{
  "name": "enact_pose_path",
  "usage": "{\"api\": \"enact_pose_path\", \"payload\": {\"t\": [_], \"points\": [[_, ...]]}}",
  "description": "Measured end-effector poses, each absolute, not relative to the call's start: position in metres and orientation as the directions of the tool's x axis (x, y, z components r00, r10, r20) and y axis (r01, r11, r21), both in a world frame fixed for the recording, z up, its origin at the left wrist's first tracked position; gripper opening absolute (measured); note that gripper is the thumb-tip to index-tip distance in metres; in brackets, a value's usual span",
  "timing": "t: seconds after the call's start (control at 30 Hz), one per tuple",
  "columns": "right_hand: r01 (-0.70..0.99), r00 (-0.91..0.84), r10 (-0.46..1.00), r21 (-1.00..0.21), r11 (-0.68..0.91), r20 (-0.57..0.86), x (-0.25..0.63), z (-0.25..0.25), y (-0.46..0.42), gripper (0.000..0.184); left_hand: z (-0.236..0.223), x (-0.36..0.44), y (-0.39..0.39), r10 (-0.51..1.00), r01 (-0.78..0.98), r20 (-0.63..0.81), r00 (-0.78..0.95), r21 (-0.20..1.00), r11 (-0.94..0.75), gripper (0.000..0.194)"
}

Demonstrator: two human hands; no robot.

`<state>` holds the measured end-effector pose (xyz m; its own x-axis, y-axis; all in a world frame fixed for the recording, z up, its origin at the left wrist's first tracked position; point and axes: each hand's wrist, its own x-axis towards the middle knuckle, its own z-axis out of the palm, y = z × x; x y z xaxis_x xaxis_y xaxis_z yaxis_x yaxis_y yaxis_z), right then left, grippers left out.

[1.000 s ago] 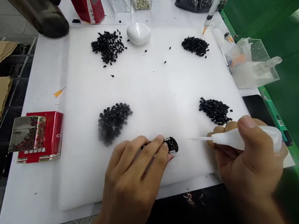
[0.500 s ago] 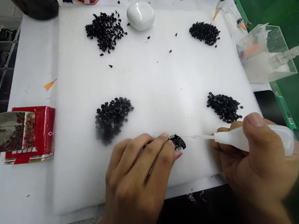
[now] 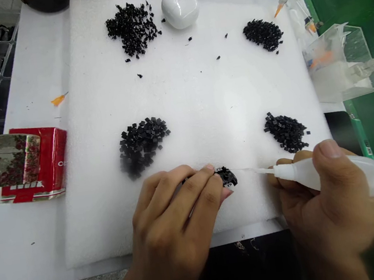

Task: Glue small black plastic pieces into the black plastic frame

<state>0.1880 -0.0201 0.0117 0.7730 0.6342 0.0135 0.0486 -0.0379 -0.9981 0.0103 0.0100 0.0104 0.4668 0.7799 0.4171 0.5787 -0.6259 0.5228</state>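
My left hand [image 3: 179, 210] is closed around a small dark piece [image 3: 227, 177] with a rough, glossy black surface; most of it is hidden under the fingers. In my right hand [image 3: 335, 202] lies a white squeeze bottle [image 3: 303, 174] with a thin, clear nozzle, held between thumb and fingers. The nozzle points left, its fine tip close to the dark piece; whether they touch I cannot tell. Both hands are at the near edge of a white foam pad [image 3: 196, 106]. Small black square chips lie in a pile [image 3: 286, 130] just beyond my right hand.
More black bits form piles at the left [image 3: 143, 141], far left [image 3: 133, 29] and far right [image 3: 262, 34]. A white stone [image 3: 180, 8] sits at the back. On the left, a metal lighter [image 3: 12, 157] rests on a red box [image 3: 53, 154]. A clear container [image 3: 357, 60] stands right.
The view has shifted slightly, so the pad's far items sit higher and further right. Both hands keep their hold, and the bottle's nozzle stays by the dark piece.
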Motion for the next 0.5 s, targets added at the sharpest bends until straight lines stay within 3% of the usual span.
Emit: {"api": "enact_pose_path", "payload": {"t": [0.23, 0.4, 0.5], "points": [[0.020, 0.782, 0.623, -0.999, -0.048, -0.014, 0.188, 0.014, -0.020, 0.024, 0.010, 0.011, 0.011, 0.789, 0.571, 0.412, 0.455, 0.545, -0.614, 0.019], [-0.046, 0.737, 0.676, -0.998, 0.042, -0.005, 0.199, 0.015, -0.018, 0.046, 0.009, 0.010, 0.009, 0.806, 0.564, 0.392, 0.444, 0.576, -0.591, 0.020], [0.083, 0.633, 0.768, -0.995, 0.057, 0.097, 0.207, 0.019, -0.018, 0.047, 0.008, 0.007, 0.008, 0.817, 0.556, 0.345, 0.463, 0.605, -0.570, 0.020]]}}
